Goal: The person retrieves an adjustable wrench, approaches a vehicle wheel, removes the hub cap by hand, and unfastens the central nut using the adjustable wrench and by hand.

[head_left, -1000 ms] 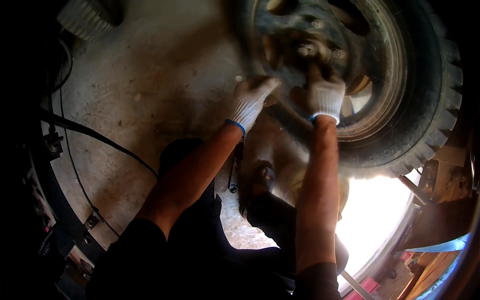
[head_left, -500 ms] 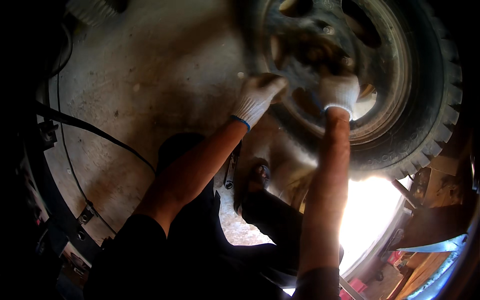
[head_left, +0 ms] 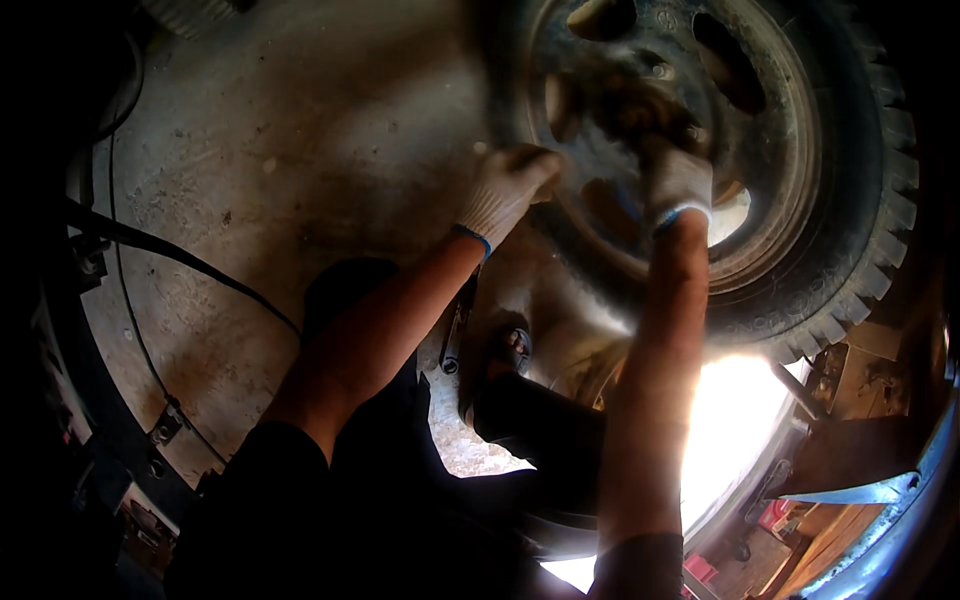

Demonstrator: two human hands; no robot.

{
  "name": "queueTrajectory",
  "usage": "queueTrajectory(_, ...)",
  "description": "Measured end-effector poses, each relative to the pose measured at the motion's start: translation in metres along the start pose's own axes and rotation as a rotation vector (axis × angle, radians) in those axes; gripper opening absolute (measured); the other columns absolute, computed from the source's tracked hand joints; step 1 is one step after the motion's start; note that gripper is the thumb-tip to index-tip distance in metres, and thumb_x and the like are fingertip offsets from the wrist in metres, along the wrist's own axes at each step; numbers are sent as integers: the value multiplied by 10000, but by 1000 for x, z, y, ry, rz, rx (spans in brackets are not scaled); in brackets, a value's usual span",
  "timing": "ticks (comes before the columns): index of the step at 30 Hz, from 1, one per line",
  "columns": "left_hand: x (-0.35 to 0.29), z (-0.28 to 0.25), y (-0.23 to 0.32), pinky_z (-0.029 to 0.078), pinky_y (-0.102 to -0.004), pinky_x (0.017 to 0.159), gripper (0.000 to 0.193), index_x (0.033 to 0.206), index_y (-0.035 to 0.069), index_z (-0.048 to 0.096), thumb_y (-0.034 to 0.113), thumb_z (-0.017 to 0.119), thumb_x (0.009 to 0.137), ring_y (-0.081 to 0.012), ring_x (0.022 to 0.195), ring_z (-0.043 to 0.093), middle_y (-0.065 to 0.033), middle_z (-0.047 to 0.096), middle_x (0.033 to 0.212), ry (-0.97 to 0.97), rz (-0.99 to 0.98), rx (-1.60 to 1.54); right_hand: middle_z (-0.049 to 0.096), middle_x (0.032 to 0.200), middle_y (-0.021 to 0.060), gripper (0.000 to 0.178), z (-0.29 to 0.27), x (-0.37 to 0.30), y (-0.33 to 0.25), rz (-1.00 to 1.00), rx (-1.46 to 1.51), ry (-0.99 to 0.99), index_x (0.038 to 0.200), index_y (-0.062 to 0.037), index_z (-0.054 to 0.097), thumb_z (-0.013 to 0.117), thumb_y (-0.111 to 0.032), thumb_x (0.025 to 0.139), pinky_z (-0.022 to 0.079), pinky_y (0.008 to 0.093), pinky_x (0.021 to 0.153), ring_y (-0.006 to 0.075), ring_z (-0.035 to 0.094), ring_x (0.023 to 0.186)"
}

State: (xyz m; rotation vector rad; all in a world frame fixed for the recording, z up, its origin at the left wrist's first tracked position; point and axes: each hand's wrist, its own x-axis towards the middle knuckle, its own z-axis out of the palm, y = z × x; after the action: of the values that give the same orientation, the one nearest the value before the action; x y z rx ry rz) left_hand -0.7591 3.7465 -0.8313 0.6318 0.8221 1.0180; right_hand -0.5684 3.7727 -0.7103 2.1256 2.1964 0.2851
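A large wheel, its tire [head_left: 800,290] deeply treaded and its metal rim [head_left: 640,30] pierced by oval holes, stands at the upper right. My right hand [head_left: 680,183], in a white knit glove, reaches to the dark hub [head_left: 640,110] in the rim's middle; its fingers are lost in shadow. Beside the tire's left edge, my left hand [head_left: 508,188] wears a similar glove with a blue cuff. Its fingers are curled closed, thumb against them, and anything inside is hidden. Whether it touches the tire I cannot tell.
A dark wrench-like tool [head_left: 452,345] with a ring end lies on the stained concrete floor [head_left: 270,200], near a sandaled foot [head_left: 515,347]. Black cable [head_left: 190,262] runs along the left. A blue metal edge [head_left: 870,490] and wooden pieces [head_left: 820,550] are at the lower right.
The view has shifted slightly. My left hand sits a little farther left and lower, still curled. My right hand remains at the hub.
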Motion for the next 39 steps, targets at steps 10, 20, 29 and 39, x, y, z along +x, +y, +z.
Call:
queueTrajectory(10, 1, 16, 4, 560, -259, 741, 310, 1071, -32, 704, 261, 667, 977, -123, 818, 675, -68, 719, 942, -37, 65, 75, 732, 772, 146, 199, -10, -2, -27, 335, 70, 260, 879, -91, 754, 670, -270, 867, 596, 348, 630, 285, 740, 697)
queueTrajectory(20, -1, 44, 12, 567, -279, 698, 324, 1102, -48, 687, 244, 684, 961, -153, 760, 678, -107, 718, 918, 102, 103, -84, 754, 891, 130, 160, 12, 7, -17, 191, -243, -44, 950, -150, 749, 611, -194, 881, 549, 404, 719, 294, 735, 822)
queueTrajectory(29, 19, 28, 35, 553, -267, 638, 285, 1095, -19, 700, 227, 701, 950, -154, 736, 693, -95, 744, 960, 184, 200, 126, 732, 866, 223, 255, 65, 0, -35, 529, 714, 646, 928, 33, 733, 684, -208, 860, 534, 404, 704, 369, 706, 771)
queueTrajectory(39, 43, 86, 132, 507, -390, 990, 317, 1161, 153, 728, 319, 653, 902, -267, 1106, 669, -87, 706, 1203, -156, 879, 1458, 700, 929, 286, 391, 42, 11, -67, 769, 996, 775, 990, 122, 648, 569, -258, 943, 551, 447, 727, 396, 698, 806)
